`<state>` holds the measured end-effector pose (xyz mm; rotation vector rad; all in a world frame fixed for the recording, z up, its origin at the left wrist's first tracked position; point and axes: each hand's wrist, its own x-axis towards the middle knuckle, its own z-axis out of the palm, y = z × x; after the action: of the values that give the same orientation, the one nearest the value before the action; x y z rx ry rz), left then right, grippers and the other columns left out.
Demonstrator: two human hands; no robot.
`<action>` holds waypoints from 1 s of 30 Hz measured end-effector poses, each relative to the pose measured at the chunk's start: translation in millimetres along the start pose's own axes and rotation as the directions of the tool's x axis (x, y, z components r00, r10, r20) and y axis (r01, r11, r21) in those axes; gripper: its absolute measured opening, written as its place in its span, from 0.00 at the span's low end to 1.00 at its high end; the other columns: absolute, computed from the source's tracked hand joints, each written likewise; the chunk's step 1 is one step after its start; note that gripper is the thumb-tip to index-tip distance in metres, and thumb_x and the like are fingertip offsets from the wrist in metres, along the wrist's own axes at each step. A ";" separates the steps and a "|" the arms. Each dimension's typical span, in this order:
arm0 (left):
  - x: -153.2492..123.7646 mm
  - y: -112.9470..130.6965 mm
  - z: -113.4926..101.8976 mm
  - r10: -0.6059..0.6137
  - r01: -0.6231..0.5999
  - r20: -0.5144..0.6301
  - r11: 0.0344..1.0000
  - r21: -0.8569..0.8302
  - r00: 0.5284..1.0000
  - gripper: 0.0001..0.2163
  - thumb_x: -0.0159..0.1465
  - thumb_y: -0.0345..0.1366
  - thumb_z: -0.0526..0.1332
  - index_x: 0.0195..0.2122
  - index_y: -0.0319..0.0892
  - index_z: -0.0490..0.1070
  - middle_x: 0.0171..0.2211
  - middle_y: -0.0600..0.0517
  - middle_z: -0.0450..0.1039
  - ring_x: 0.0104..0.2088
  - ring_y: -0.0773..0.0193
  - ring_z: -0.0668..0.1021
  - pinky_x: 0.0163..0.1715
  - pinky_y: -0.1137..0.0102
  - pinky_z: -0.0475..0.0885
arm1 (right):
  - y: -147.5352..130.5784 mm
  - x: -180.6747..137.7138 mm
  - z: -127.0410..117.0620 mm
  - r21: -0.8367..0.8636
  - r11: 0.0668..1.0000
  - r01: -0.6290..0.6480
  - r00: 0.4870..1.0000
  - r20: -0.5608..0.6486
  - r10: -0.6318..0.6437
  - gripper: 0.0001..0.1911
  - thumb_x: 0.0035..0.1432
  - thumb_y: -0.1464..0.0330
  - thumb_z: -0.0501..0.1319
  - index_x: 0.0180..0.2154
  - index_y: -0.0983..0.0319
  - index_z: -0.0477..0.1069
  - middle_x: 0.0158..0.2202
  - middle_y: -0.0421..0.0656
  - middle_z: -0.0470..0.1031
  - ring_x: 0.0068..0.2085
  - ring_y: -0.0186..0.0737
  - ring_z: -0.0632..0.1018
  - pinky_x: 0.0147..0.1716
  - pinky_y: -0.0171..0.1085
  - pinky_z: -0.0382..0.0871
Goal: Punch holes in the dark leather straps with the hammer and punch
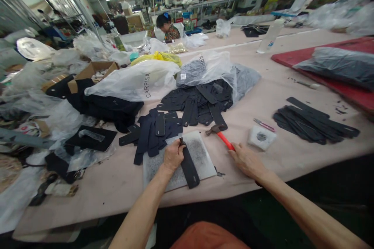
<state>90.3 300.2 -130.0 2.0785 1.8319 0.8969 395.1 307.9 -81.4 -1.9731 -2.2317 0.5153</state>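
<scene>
My left hand (173,155) grips a small dark metal punch (181,140), its tip at the upper end of a black strap piece (190,167). That strap lies on a pale cutting board (206,155) covered in dark marks. A slot shows at the strap's near end. In my right hand (245,158) is a hammer (224,139) with a red-orange handle; its head lies to the left, just beyond the board's right edge. Left of the board is a heap of dark strap pieces (150,132). Thread snips (264,125) rest by a white block (262,138) with a dark worn patch.
Another pile of black straps (312,122) lies at right, near a red board (344,56) bearing a wrapped bundle. Plastic bags (140,79) and more straps (201,103) fill the table's middle. A clear bottle (270,37) stands farther back. A person (168,27) sits beyond the table.
</scene>
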 end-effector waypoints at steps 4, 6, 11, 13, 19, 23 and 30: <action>-1.2 -1.2 1.3 -0.013 0.013 -0.004 1.000 0.015 1.000 0.06 0.65 0.33 0.55 0.39 0.43 0.70 0.34 0.48 0.77 0.36 0.58 0.80 0.37 0.67 0.74 | -57.4 -8.8 15.5 -0.056 0.907 0.417 0.895 -0.150 -0.421 0.26 0.61 0.62 0.58 0.59 0.61 0.63 0.62 0.54 0.62 0.60 0.55 0.64 0.57 0.53 0.56; -1.7 -1.4 2.8 -0.019 0.019 -0.004 1.000 0.007 1.000 0.07 0.65 0.34 0.54 0.38 0.43 0.71 0.34 0.47 0.78 0.36 0.58 0.80 0.37 0.67 0.74 | -87.3 -14.1 26.8 0.001 0.844 0.537 0.840 -0.090 -0.534 0.28 0.60 0.60 0.59 0.60 0.59 0.63 0.64 0.50 0.61 0.64 0.56 0.58 0.61 0.56 0.50; 9.0 -3.0 2.4 -0.245 0.214 -0.122 0.951 -0.225 0.962 0.08 0.65 0.37 0.55 0.36 0.41 0.72 0.33 0.48 0.78 0.34 0.60 0.80 0.38 0.67 0.74 | -109.4 -26.0 62.1 0.073 0.849 0.524 0.852 -0.030 -0.523 0.33 0.60 0.57 0.59 0.64 0.61 0.58 0.66 0.49 0.58 0.67 0.58 0.52 0.63 0.61 0.41; 15.9 -5.8 -3.5 -0.436 0.328 -0.212 0.854 -0.404 0.874 0.11 0.66 0.40 0.53 0.38 0.39 0.71 0.33 0.48 0.78 0.32 0.61 0.80 0.36 0.68 0.75 | -105.8 -27.3 67.0 0.074 0.853 0.516 0.856 -0.027 -0.515 0.33 0.60 0.58 0.58 0.64 0.61 0.58 0.67 0.49 0.57 0.67 0.58 0.52 0.63 0.62 0.39; 0.6 -8.9 -33.3 -0.407 0.346 -0.081 0.852 -0.392 0.910 0.12 0.64 0.43 0.57 0.39 0.41 0.75 0.36 0.48 0.80 0.37 0.59 0.80 0.41 0.67 0.74 | -98.1 -28.2 63.7 0.070 0.826 0.559 0.825 0.052 -0.563 0.45 0.56 0.48 0.59 0.66 0.64 0.52 0.69 0.50 0.50 0.68 0.61 0.47 0.63 0.63 0.34; -25.9 -2.2 -36.7 -0.419 0.371 -0.095 0.872 -0.318 0.903 0.11 0.64 0.43 0.57 0.38 0.43 0.75 0.35 0.49 0.79 0.37 0.58 0.80 0.41 0.64 0.73 | -98.0 -14.8 65.4 0.031 0.795 0.606 0.791 0.085 -0.606 0.50 0.55 0.43 0.55 0.68 0.67 0.47 0.70 0.53 0.46 0.69 0.61 0.44 0.64 0.63 0.31; -28.3 8.9 -35.3 -0.363 0.307 -0.113 0.888 -0.341 0.925 0.09 0.63 0.40 0.57 0.38 0.44 0.75 0.36 0.50 0.80 0.39 0.58 0.80 0.42 0.63 0.73 | -122.0 50.2 69.8 -0.049 0.806 0.590 0.807 0.015 -0.590 0.41 0.62 0.49 0.51 0.67 0.68 0.49 0.69 0.53 0.49 0.68 0.59 0.47 0.63 0.64 0.31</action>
<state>76.3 263.6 -105.7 1.4715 1.9004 1.2102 251.6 333.6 -113.4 -1.1638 -2.6925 0.3683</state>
